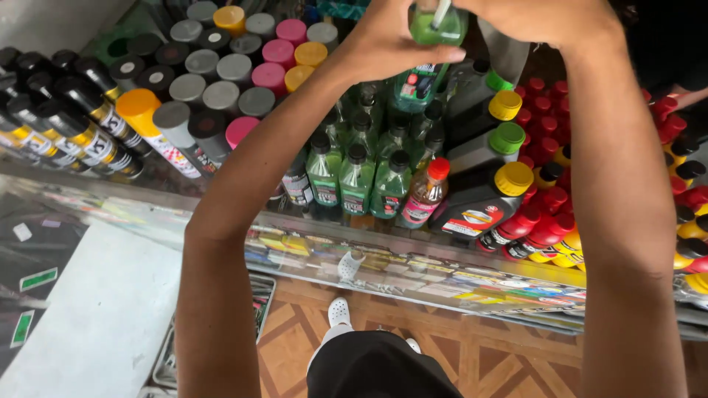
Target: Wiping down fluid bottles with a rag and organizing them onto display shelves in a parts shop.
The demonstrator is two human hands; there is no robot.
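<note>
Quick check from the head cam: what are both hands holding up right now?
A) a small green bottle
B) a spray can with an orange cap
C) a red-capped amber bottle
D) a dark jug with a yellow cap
A: the left hand and right hand both grip a small green bottle raised above the shelf; the capped containers stand below, untouched.

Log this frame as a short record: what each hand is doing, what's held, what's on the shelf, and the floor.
left hand: wraps the green bottle from the left
right hand: on the bottle's top, grip partly cut off by the frame edge
shelf: spray cans at left, green bottles in the middle, red-capped bottles at right
floor: brown patterned tiles, white shoe
</note>
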